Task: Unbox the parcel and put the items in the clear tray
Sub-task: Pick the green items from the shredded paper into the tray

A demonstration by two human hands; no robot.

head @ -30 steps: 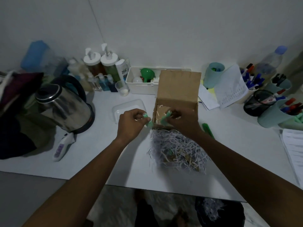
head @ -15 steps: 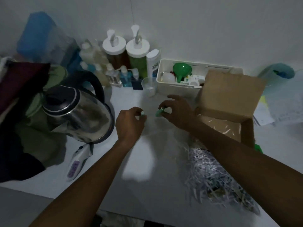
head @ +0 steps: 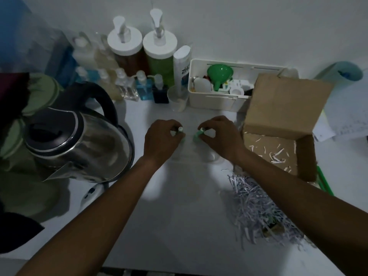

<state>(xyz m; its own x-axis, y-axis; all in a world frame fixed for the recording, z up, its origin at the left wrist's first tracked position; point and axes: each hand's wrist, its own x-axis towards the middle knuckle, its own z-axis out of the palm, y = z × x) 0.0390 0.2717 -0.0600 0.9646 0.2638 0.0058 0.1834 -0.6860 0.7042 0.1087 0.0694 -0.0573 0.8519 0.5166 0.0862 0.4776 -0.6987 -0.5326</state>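
The kettle (head: 79, 144) has a polished metal body that is glossy and reflects the light, with a black plastic handle. The parcel box (head: 282, 124) is brown matt cardboard, a little rough. The filling (head: 256, 208) beside it is thin shredded paper. The clear tray (head: 194, 152) is transparent smooth plastic, difficult to see. The storage bin (head: 211, 100) is white smooth plastic, and the funnel (head: 219, 73) in it is green glossy plastic. The table (head: 179, 216) looks white, smooth and matt
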